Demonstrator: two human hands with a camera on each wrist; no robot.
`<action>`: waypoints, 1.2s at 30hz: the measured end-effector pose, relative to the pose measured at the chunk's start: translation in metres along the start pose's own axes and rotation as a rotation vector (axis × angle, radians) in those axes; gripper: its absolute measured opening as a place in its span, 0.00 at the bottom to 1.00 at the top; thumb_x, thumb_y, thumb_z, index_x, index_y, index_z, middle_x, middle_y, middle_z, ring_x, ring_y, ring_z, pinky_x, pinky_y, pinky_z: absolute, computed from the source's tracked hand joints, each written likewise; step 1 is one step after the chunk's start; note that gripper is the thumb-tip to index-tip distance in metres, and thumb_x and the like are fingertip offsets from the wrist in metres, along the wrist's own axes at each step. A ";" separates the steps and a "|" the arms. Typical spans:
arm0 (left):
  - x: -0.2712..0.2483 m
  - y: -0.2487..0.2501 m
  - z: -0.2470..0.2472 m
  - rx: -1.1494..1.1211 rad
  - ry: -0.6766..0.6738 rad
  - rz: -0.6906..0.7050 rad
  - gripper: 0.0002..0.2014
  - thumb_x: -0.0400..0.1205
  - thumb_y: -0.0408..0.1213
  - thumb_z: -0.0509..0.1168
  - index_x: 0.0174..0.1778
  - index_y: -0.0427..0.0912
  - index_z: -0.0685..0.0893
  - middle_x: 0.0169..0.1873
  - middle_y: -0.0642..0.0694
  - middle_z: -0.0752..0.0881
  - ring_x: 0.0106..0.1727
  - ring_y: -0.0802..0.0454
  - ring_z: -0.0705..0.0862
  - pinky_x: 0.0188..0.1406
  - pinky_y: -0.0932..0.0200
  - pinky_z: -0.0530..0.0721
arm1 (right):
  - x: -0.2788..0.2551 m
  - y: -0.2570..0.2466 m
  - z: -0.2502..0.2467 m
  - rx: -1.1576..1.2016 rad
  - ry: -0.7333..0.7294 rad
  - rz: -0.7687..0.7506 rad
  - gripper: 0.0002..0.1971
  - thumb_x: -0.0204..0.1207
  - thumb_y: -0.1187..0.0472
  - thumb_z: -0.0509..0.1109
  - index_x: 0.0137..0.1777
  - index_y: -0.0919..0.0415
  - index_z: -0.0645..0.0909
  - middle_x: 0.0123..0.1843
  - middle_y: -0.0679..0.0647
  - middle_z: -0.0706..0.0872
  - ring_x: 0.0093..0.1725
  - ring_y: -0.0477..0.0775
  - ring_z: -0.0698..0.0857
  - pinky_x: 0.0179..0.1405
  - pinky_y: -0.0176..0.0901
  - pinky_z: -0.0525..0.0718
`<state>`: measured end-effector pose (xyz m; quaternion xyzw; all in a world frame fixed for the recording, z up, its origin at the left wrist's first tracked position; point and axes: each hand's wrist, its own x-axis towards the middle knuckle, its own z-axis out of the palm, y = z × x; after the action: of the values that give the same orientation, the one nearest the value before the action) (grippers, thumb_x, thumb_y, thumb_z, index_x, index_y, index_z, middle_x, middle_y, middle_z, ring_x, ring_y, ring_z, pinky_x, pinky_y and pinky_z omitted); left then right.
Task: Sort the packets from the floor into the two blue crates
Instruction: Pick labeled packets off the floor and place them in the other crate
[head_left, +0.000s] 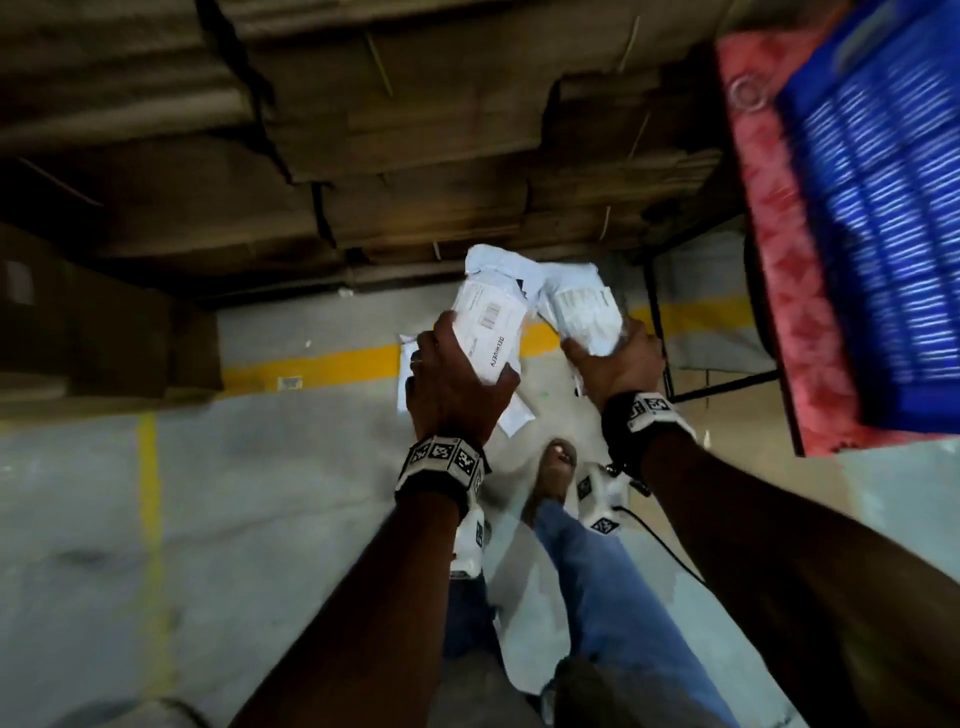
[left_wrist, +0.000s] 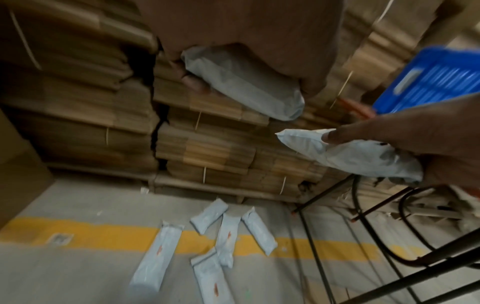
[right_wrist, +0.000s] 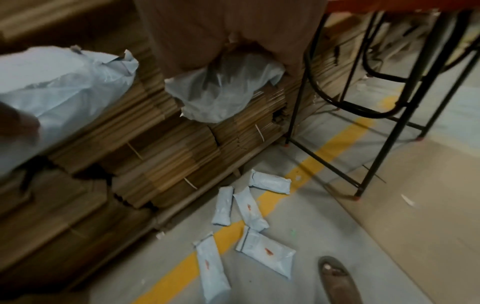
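I stand over the floor with a pale grey packet in each hand. My left hand (head_left: 465, 364) grips a labelled packet (head_left: 488, 322), which appears from below as a long grey pouch (left_wrist: 246, 86). My right hand (head_left: 605, 353) grips a second, crumpled packet (head_left: 579, 306), seen from below as crinkled plastic (right_wrist: 226, 92). Both are held chest-high, close together, to the left of a blue crate (head_left: 883, 234) that sits on a red-covered table (head_left: 769, 270). Several more packets (right_wrist: 246, 207) lie on the floor across the yellow line (right_wrist: 324, 152). Only one crate is in view.
Stacks of flattened cardboard (head_left: 363, 156) wall off the far side, right behind the floor packets. The table's black metal legs (right_wrist: 389, 123) stand to the right. My sandalled foot (right_wrist: 337, 279) is just short of the nearest packet (right_wrist: 265, 255). Bare grey floor extends to the left.
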<state>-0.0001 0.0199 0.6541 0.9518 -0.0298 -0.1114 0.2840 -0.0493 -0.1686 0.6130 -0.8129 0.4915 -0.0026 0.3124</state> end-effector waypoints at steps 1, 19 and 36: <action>0.000 0.006 -0.011 0.005 0.010 0.014 0.46 0.63 0.59 0.74 0.76 0.49 0.66 0.62 0.46 0.76 0.59 0.40 0.81 0.52 0.45 0.84 | -0.007 -0.005 -0.008 0.051 0.013 0.017 0.51 0.46 0.23 0.74 0.66 0.58 0.80 0.59 0.62 0.86 0.59 0.64 0.85 0.59 0.59 0.84; -0.076 0.111 -0.092 -0.119 0.202 0.153 0.45 0.65 0.60 0.74 0.77 0.49 0.65 0.63 0.42 0.77 0.57 0.37 0.83 0.49 0.46 0.82 | -0.076 0.015 -0.150 0.448 0.249 -0.087 0.45 0.58 0.50 0.85 0.74 0.55 0.67 0.64 0.59 0.81 0.62 0.61 0.81 0.59 0.54 0.83; -0.167 0.298 -0.029 -0.269 0.212 0.507 0.42 0.66 0.53 0.77 0.75 0.43 0.69 0.63 0.39 0.76 0.58 0.35 0.80 0.51 0.46 0.81 | -0.054 0.154 -0.325 0.543 0.657 -0.256 0.37 0.62 0.54 0.83 0.73 0.56 0.76 0.67 0.56 0.84 0.61 0.64 0.82 0.64 0.54 0.80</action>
<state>-0.1540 -0.1936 0.8736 0.8741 -0.2216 0.0598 0.4280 -0.3012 -0.3387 0.8122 -0.7117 0.4418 -0.4285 0.3388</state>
